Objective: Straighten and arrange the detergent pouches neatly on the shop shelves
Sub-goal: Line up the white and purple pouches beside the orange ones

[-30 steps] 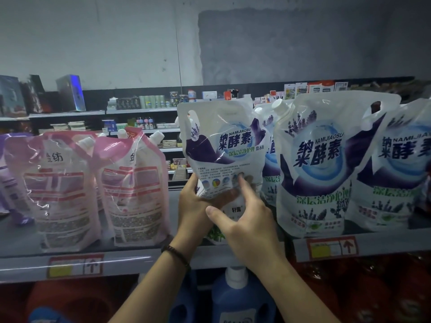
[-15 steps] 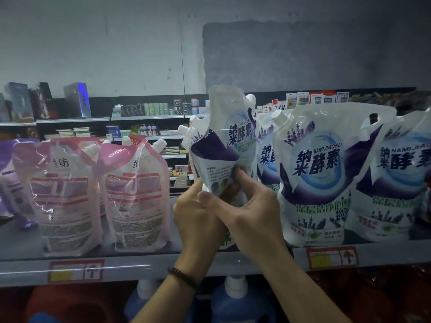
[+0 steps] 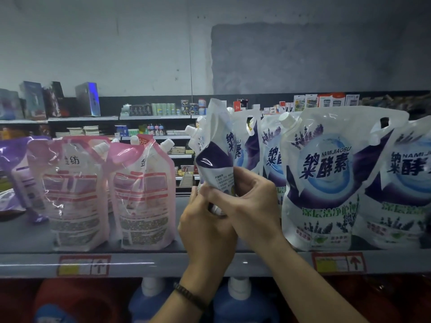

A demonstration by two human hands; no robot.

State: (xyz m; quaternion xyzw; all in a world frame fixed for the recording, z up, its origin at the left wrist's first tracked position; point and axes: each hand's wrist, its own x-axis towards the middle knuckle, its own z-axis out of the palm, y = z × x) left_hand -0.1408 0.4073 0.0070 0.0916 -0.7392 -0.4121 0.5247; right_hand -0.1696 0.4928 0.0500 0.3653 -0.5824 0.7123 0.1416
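Observation:
A white and purple detergent pouch (image 3: pixel 218 157) stands edge-on at the middle of the grey shelf (image 3: pixel 140 259), its printed face turned to the right. My left hand (image 3: pixel 205 227) grips its lower part from the left. My right hand (image 3: pixel 251 206) wraps it from the right, fingers curled over its front. To its right stand more pouches of the same kind, the nearest large one (image 3: pixel 331 178) facing me. Two pink pouches (image 3: pixel 142 194) (image 3: pixel 72 194) stand upright on the left.
A purple pouch (image 3: pixel 14 178) leans at the far left edge. Blue bottles (image 3: pixel 242 301) with white caps stand on the lower shelf under my arms. Red price tags (image 3: pixel 84 265) sit on the shelf lip. Farther shelves with small goods line the back wall.
The held pouch has turned from facing me to nearly edge-on, its face swinging right. Both hands have closed in together around its lower half.

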